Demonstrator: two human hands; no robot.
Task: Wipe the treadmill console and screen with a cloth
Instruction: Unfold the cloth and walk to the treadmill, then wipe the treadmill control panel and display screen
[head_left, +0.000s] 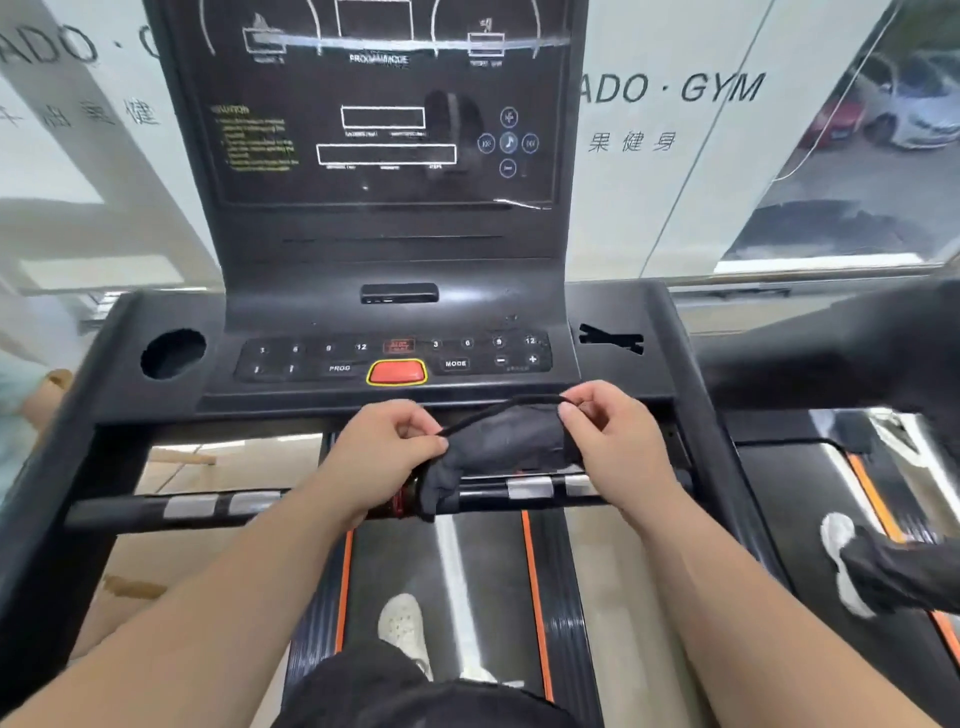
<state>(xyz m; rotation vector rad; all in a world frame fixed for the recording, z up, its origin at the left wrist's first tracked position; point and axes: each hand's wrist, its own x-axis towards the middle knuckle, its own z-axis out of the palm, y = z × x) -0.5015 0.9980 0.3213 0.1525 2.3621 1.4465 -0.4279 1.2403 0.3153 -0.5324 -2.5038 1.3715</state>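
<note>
A dark grey cloth (498, 441) is stretched between both hands just below the console's front edge, over the handlebar (208, 506). My left hand (384, 447) pinches its left edge and my right hand (613, 436) pinches its upper right corner. The black console (322, 312) carries a button panel with a red stop button (396, 372). Above it rises the dark screen (384, 135), unlit, with white outlines and glare streaks.
A round cup holder (173, 353) sits at the console's left and a slotted recess (612, 338) at its right. Another person's white-soled shoe (852, 566) is on the neighbouring treadmill to the right. The belt (467, 561) and my white shoe (405, 629) lie below. A glass wall stands behind.
</note>
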